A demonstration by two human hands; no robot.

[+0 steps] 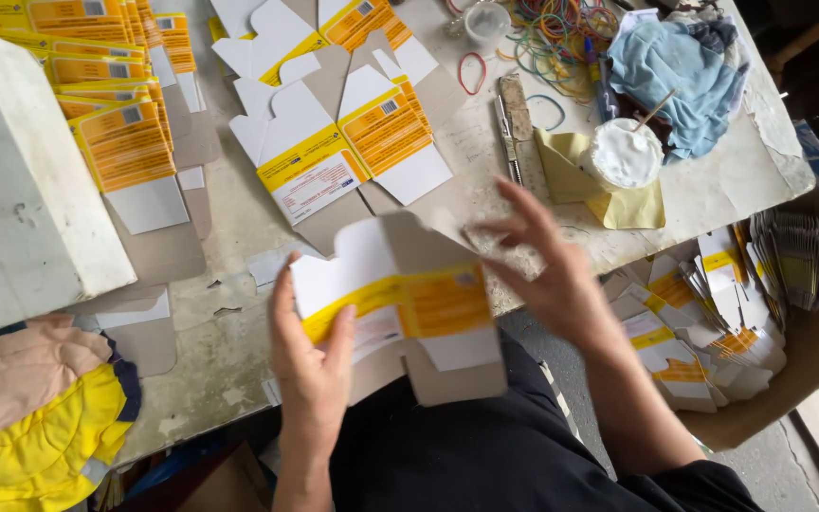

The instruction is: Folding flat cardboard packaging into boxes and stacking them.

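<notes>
Carton blank (400,303), white and yellow, hangs above the lap, pinched only by the left hand (310,365) while the right hand (547,265) hovers splayed, so it could sag or crease.

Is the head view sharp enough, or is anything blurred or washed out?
Head view: soft, even daylight, no hard shadows; the right hand is motion-blurred at the fingers; the left hand and its folded yellow-and-white cardboard carton read fairly clearly; the white paste in the cup looks slightly washed out.

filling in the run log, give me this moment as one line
left hand: grips flat carton blank | right hand: open, fingers at blank's top edge | table: more blanks, glue pot
</notes>
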